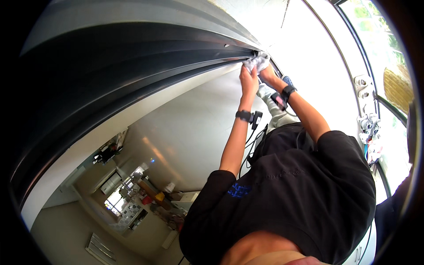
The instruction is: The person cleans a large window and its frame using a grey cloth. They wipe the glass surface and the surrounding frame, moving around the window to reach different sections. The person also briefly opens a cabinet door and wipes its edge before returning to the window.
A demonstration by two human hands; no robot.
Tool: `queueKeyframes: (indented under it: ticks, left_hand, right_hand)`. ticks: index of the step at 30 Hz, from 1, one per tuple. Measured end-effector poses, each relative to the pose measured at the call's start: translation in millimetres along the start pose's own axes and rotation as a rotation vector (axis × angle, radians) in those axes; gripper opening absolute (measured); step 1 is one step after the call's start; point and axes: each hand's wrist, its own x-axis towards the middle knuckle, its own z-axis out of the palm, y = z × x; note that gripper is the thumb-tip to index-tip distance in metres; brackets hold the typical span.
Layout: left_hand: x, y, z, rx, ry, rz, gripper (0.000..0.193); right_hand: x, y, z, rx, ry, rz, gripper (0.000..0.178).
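A crumpled grey-and-white cloth point(258, 62) is bunched at the end of a long dark door or window frame point(185, 62). My left hand point(249, 79) grips the cloth's near side, thumb and fingers pressed into it. On its right side my right hand point(267, 73) has hold of the same cloth, its fingers partly hidden behind the folds. Both hands are close together, and the cloth touches the frame's grooved edge. A black strap with a small device sits on each wrist.
Black cables point(249, 148) hang beside my torso from the wrist devices. Several shoes point(363, 82) line the right side by a glass window point(375, 31). At lower left is a room with cluttered furniture point(154, 194). A grey-blue shoe point(287, 80) shows beyond my right hand.
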Motion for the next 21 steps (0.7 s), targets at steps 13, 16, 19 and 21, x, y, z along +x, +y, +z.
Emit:
queueKeyframes:
  ticks: [13, 16, 19, 21]
  left_hand:
    - [7, 39, -22, -0.214, 0.103, -0.094, 0.030]
    - [2, 50, -31, -0.216, 0.159, -0.060, 0.028]
    - [0, 73, -38, -0.222, 0.164, -0.045, 0.023]
    - [-9, 96, -45, -0.243, 0.171, 0.024, 0.022]
  right_hand:
    - [13, -11, 0, 1.459, 0.140, 0.437, 0.028]
    - [4, -40, -10, 1.504, 0.072, 0.464, 0.031]
    - [-2, -58, -29, 1.532, -0.007, 0.405, 0.034]
    - [-21, -96, -51, 1.611, -0.194, 0.341, 0.035]
